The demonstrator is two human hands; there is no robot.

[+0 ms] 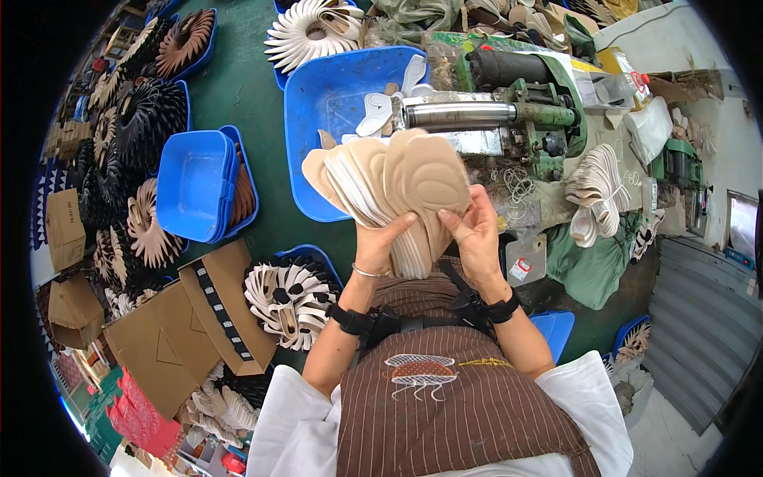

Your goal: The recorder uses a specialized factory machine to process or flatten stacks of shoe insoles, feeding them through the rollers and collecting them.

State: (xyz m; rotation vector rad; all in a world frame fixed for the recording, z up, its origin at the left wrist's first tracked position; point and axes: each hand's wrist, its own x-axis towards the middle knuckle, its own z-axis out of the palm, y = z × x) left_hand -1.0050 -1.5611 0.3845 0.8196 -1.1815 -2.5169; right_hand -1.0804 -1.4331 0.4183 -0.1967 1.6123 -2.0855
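A fanned stack of beige and white shoe insoles [433,179] is held up between both hands in front of my chest. My left hand [383,241] is closed round the narrow lower left part of the stack, thumb across its face. On the other side, my right hand [474,234] pinches the right edge, with the thumb on the top beige insole. Just beyond the stack stands a large blue tub [306,103] holding some loose white insoles [375,113]. Right of the tub is a green machine with a shiny metal roller [461,116].
A bundle of pale insoles [598,187] lies on the bench at right beside a green cloth [592,258]. Blue bins [197,187] and fanned insole stacks [152,119] cover the floor at left. A cardboard box [171,334] and white insoles [288,306] sit near my left elbow.
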